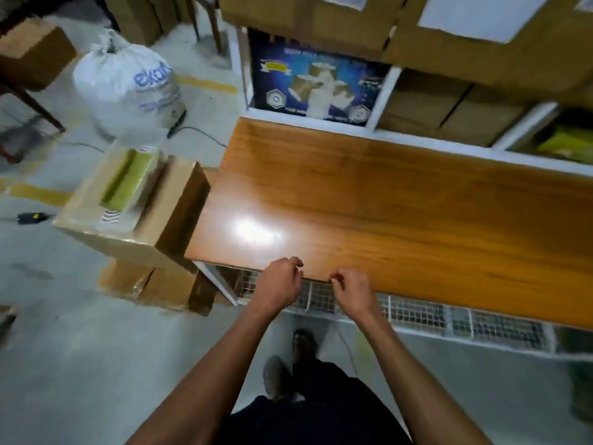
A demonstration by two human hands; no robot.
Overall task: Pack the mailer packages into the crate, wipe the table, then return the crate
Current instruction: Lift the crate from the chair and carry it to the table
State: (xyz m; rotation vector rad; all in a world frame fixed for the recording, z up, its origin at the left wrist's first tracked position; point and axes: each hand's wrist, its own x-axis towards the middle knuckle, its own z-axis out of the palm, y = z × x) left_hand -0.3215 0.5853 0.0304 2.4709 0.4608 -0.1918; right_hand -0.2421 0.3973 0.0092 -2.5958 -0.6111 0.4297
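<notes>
The room is a storeroom with a pale concrete floor (80,364) marked by yellow lines, and shelving (378,130) packed with brown cartons behind a long wooden surface (401,203). That surface shows nothing lying on it in this view, only a bright glare patch near its left end, so by my judgement the packing and wiping look done or nearly done, and the step in hand concerns the crate. Neither a crate nor any mailer packages can be picked out with certainty; a white wire-mesh rack (417,313) runs under the front edge of the surface, and whether that is the crate I cannot tell. To the left, stacked cardboard boxes (134,213) stand just beside the end of the surface, the top one holding something green, and a tied white sack (128,85) sits further back on the floor. The left hand (279,284) and the right hand (353,290) hover near each other at the front edge, over the mesh; the fingers (293,263) of both are loosely curled and hold nothing. To do this well, I would settle the view first, since it is blurred by movement, locate the crate, then grip it at both sides evenly, keeping feet clear of the cable (199,131) on the floor.
</notes>
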